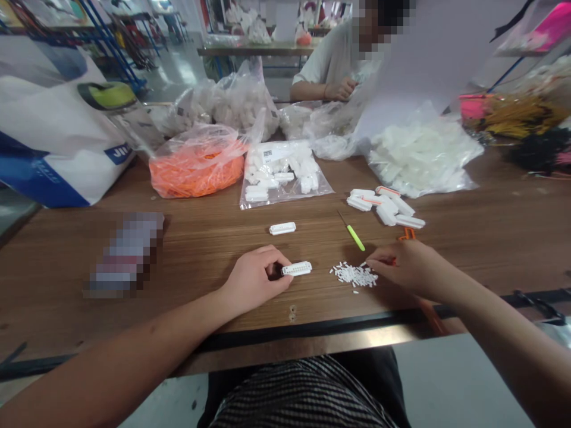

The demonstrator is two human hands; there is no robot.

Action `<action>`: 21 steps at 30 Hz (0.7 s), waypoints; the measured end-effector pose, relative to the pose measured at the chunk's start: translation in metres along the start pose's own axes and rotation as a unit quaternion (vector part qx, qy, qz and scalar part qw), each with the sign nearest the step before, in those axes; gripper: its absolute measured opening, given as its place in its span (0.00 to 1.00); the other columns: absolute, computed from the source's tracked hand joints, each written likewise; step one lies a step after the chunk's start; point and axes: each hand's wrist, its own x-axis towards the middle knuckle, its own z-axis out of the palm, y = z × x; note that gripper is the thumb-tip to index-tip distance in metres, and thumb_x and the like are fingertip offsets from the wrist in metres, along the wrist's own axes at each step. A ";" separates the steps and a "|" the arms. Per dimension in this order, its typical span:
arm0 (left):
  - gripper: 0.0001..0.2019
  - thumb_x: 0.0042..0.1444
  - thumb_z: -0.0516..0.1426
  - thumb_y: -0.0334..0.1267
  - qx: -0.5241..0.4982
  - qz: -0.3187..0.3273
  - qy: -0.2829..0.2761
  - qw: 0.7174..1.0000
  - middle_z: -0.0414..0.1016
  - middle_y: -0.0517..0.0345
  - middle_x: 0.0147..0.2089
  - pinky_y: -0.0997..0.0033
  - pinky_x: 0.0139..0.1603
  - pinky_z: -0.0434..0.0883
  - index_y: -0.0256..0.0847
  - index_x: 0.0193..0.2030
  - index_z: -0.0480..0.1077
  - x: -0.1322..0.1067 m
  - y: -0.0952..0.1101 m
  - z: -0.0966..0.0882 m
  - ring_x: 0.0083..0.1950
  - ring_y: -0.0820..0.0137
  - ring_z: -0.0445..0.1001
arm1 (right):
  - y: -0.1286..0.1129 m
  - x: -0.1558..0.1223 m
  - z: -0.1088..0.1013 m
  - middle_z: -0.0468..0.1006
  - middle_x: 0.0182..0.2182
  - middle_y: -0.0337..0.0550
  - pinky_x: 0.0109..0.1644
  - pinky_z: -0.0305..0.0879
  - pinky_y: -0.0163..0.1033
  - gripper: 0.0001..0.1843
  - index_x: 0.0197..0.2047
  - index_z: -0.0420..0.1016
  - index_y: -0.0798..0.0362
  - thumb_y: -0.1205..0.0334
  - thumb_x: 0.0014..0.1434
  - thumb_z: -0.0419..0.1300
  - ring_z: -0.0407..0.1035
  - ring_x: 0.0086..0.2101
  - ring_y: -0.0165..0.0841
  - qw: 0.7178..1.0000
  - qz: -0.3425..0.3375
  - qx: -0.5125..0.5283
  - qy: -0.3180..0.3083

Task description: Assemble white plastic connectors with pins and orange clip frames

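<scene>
My left hand point(261, 276) grips one end of a white connector housing point(300, 269) between thumb and fingers, with its row of small holes facing up. Over the right edge of a pile of small white plugs point(352, 275), my right hand point(395, 264) has its thumb and fingertips pinched together. A single white plug point(363, 264) shows at those fingertips. Another white housing point(282, 228) lies on the table beyond my left hand. Behind the pile rests a thin pick with a yellow-green handle point(355, 238).
Several white housings point(387, 209) are heaped at the right, near an orange piece point(407, 233). Across the back stand a bag of orange parts point(196, 169), a bag of white housings point(285, 169) and a bag of whitish parts point(419, 151). A co-worker point(330, 77) sits opposite.
</scene>
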 end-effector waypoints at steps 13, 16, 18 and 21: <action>0.04 0.51 0.60 0.36 0.003 0.000 -0.003 1.000 0.67 0.63 0.26 0.73 0.29 0.61 0.41 0.33 0.75 0.000 0.001 -0.001 0.26 0.75 0.63 | 0.010 0.005 0.011 0.83 0.33 0.40 0.35 0.62 0.39 0.14 0.36 0.81 0.47 0.61 0.55 0.54 0.74 0.32 0.36 0.999 -0.033 0.001 0.043; 0.04 0.51 0.60 0.36 0.001 0.001 -0.004 1.000 0.67 0.62 0.27 0.73 0.29 0.61 0.41 0.33 0.75 0.000 0.001 -0.001 0.26 0.75 0.63 | 0.013 0.004 0.011 0.82 0.29 0.40 0.33 0.62 0.38 0.12 0.33 0.81 0.48 0.58 0.56 0.55 0.73 0.29 0.35 0.998 -0.021 0.032 0.043; 0.04 0.51 0.59 0.36 0.001 0.002 -0.004 1.000 0.67 0.62 0.27 0.73 0.29 0.61 0.41 0.33 0.75 0.001 0.001 -0.001 0.26 0.75 0.63 | 0.012 0.004 0.010 0.81 0.26 0.39 0.31 0.60 0.38 0.13 0.30 0.81 0.48 0.56 0.57 0.56 0.71 0.27 0.34 0.998 -0.009 0.040 0.043; 0.04 0.51 0.59 0.37 0.002 0.003 -0.004 1.000 0.66 0.63 0.26 0.73 0.29 0.61 0.41 0.33 0.75 0.001 0.002 -0.002 0.26 0.75 0.63 | 0.007 0.004 0.009 0.80 0.24 0.39 0.30 0.59 0.38 0.14 0.28 0.80 0.48 0.53 0.57 0.56 0.70 0.25 0.33 0.999 0.018 0.028 0.040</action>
